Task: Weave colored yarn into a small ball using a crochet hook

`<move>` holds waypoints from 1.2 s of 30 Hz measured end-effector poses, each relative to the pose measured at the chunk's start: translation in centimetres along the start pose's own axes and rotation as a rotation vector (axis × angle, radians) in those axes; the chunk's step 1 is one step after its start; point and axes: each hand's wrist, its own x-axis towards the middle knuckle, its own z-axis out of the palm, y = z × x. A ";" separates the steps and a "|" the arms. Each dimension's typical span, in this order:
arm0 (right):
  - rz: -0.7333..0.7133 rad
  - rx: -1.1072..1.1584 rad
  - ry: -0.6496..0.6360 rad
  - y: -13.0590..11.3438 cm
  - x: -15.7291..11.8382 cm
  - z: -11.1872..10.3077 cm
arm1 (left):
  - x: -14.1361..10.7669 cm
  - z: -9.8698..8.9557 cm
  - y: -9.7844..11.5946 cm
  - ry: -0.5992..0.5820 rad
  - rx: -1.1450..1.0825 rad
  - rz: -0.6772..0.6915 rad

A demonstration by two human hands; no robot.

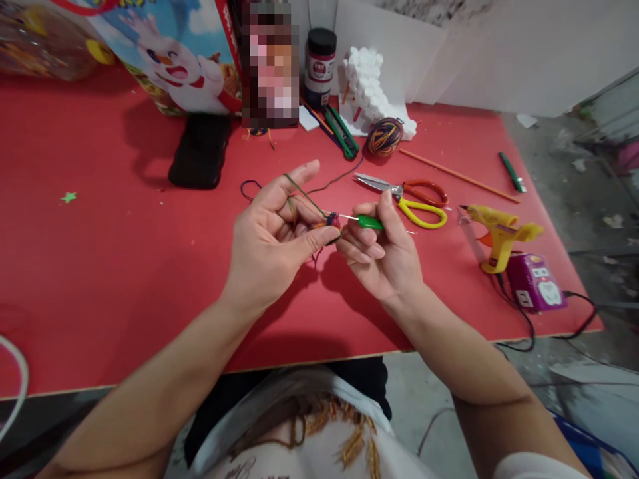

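Observation:
Between thumb and fingers, my left hand pinches a small multicoloured piece of crochet. A strand of yarn runs over its raised index finger. My right hand is closed on a crochet hook with a green grip, and the hook's thin metal shaft reaches to the top of the crochet piece. Whether a loop sits on the hook tip is too small to tell. Behind the hands lies a ball of multicoloured yarn, from which a strand trails toward my left hand.
Scissors with red and yellow handles lie just beyond my right hand. A yellow glue gun and purple box with cables stand at right. Farther back are a green cutter, a black phone and a jar.

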 end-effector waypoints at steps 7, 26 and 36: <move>-0.002 -0.035 0.023 -0.3 0.0 0.1 | 0.2 -0.3 0.0 0.014 -0.007 -0.015; -0.109 -0.125 -0.061 -0.2 -0.3 -1.1 | -0.2 -0.6 0.3 0.054 0.043 0.058; -0.180 -0.155 -0.081 -0.3 -0.4 -1.6 | -0.5 -0.4 1.2 0.062 0.106 0.082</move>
